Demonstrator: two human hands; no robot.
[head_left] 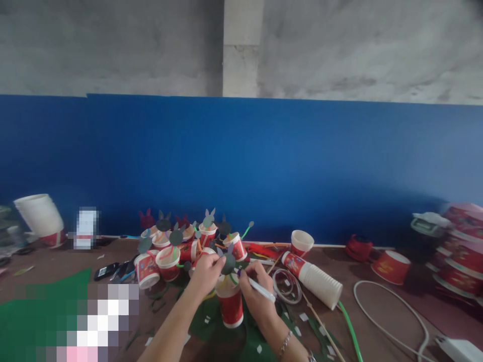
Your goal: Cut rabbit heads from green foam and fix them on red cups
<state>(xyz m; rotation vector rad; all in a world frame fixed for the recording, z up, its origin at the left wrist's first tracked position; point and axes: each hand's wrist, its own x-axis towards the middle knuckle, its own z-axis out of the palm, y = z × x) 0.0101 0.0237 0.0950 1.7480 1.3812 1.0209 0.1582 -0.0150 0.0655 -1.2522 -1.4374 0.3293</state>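
Observation:
Between the fingertips of my left hand [206,275] is the edge of a dark grey paper rabbit head [228,264], which stands above a red and white paper cup [231,307]. My right hand [260,296] grips a white marker pen [263,290], its purple tip end pointing at the rabbit head's right side. Whether the tip touches the paper is too small to tell. The cup is upright on the table, with a light green strip at its rim. Behind my left hand, several paper cups [168,264] carry similar grey and red rabbit heads.
A stack of nested paper cups [320,284] lies to the right, beside a coil of pale tubing [287,286]. Green paper [53,296] covers the left side, with scraps around. A white cable [392,286] loops at the right. The blue wall panel [241,161] rises behind.

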